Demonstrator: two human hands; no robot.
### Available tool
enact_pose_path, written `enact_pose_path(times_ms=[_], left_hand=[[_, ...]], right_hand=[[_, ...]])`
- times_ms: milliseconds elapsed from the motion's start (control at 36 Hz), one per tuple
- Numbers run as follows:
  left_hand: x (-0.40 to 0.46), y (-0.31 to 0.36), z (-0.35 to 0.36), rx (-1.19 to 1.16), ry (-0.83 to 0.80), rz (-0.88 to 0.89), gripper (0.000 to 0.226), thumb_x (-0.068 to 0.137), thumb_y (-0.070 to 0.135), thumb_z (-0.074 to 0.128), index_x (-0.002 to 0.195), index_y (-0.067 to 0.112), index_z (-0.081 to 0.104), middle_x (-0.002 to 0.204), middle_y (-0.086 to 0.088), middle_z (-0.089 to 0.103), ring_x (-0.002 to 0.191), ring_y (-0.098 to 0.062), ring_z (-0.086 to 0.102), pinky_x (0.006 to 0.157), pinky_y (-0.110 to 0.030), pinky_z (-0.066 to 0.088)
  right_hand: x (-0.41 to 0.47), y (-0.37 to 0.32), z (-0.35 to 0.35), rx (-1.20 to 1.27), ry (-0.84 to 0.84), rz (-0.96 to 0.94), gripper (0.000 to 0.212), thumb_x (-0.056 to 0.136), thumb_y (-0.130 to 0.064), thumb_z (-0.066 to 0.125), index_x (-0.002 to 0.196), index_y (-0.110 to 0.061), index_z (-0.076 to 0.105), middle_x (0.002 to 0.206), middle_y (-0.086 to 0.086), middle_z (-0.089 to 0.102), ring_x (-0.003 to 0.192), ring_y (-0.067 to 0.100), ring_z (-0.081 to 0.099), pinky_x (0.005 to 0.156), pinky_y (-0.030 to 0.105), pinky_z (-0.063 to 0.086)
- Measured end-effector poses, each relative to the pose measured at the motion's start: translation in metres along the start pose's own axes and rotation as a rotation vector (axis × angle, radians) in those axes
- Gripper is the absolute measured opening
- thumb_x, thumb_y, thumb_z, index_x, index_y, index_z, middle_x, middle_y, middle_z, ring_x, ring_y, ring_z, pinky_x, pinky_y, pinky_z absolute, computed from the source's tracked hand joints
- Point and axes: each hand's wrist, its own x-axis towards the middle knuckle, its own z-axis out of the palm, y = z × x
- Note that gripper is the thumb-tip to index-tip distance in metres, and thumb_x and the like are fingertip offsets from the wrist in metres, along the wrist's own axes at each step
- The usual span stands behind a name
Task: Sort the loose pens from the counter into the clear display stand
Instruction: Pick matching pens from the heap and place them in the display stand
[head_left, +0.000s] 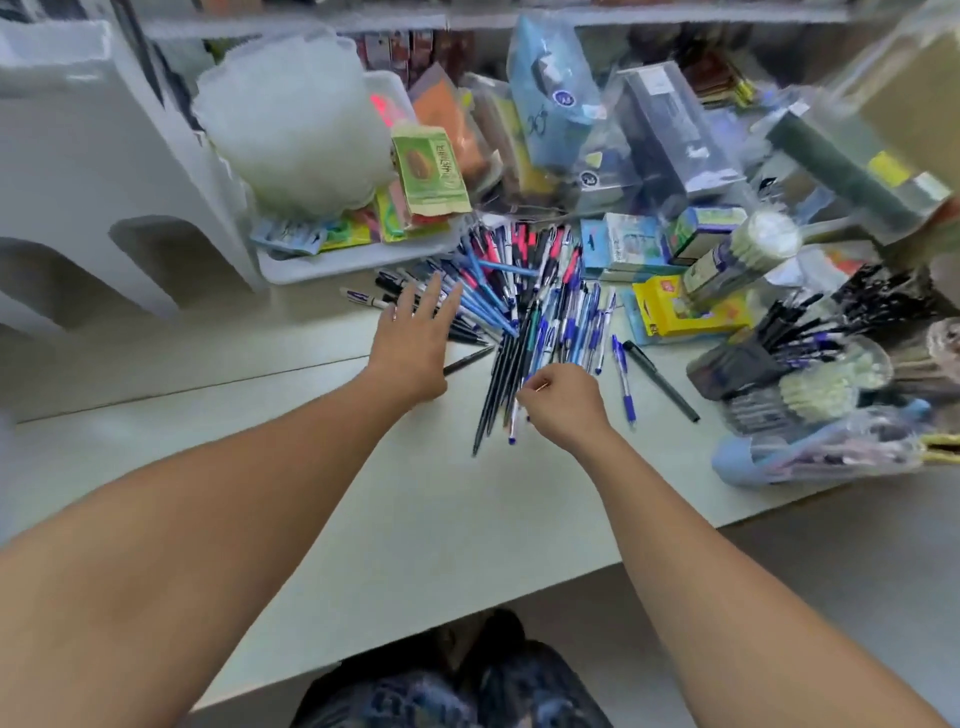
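The pile of loose pens (524, 296) lies on the pale counter (441, 509) and serves as the reference landmark.

Left hand (415, 338): positioned at the left edge of the pile, palm down, fingers straight and spread wide over the nearest blue and black pens. It grips nothing.

Right hand (563, 402): positioned at the near edge of the pile, fingers curled. It pinches a small bundle of pens (511, 395), mostly dark with some blue, whose tips point toward the person. The exact number of pens in the bundle cannot be told.

Right of the pile: one blue pen (623, 379) and one black marker (661, 380) lie apart on the counter. Further right stands the clear display stand (810, 358), already holding dark and blue pens; its outline is blurred.

Behind and left of the pile: a white tray (358, 254) with packets.
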Motion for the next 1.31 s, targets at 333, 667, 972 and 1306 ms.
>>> enact_pose_path(times_ms=[333, 667, 972, 1306], left_hand=[[0.046, 0.010, 0.022, 0.095, 0.068, -0.043, 0.072, 0.086, 0.006, 0.062, 0.149, 0.020, 0.030, 0.152, -0.007, 0.034, 0.138, -0.033, 0.034, 0.112, -0.044, 0.034], [0.001, 0.023, 0.031, 0.227, 0.098, -0.205, 0.052, 0.088, 0.003, 0.056, 0.135, 0.015, 0.037, 0.129, -0.009, 0.045, 0.114, -0.031, 0.048, 0.092, -0.042, 0.040], [-0.023, 0.009, 0.041, 0.242, 0.139, -0.267, 0.021, 0.095, 0.005, 0.050, 0.114, 0.013, 0.048, 0.114, -0.009, 0.055, 0.104, -0.030, 0.050, 0.083, -0.038, 0.036], [-0.061, 0.008, -0.008, -0.719, 0.345, -0.512, 0.010, 0.104, 0.022, 0.048, 0.100, 0.013, 0.049, 0.092, -0.004, 0.063, 0.083, -0.027, 0.054, 0.081, -0.039, 0.042]], right_hand=[[0.059, 0.010, -0.012, 0.032, -0.155, -0.218, 0.012, 0.094, -0.017, 0.063, 0.088, -0.016, 0.072, 0.069, -0.005, 0.066, 0.053, 0.005, 0.059, 0.055, 0.020, 0.042], [0.063, 0.016, -0.018, 0.036, -0.281, -0.309, 0.010, 0.094, -0.013, 0.062, 0.089, -0.013, 0.071, 0.068, -0.001, 0.067, 0.052, 0.003, 0.059, 0.049, 0.015, 0.043], [0.019, 0.025, 0.040, -0.301, -0.448, -0.419, 0.029, 0.078, -0.037, 0.079, 0.065, -0.021, 0.060, 0.077, 0.000, 0.069, 0.077, 0.019, 0.065, 0.064, 0.029, 0.049], [0.029, 0.001, 0.042, -0.089, -0.178, -0.347, 0.033, 0.091, -0.027, 0.068, 0.062, -0.014, 0.059, 0.061, 0.002, 0.064, 0.061, 0.019, 0.061, 0.062, 0.027, 0.045]])
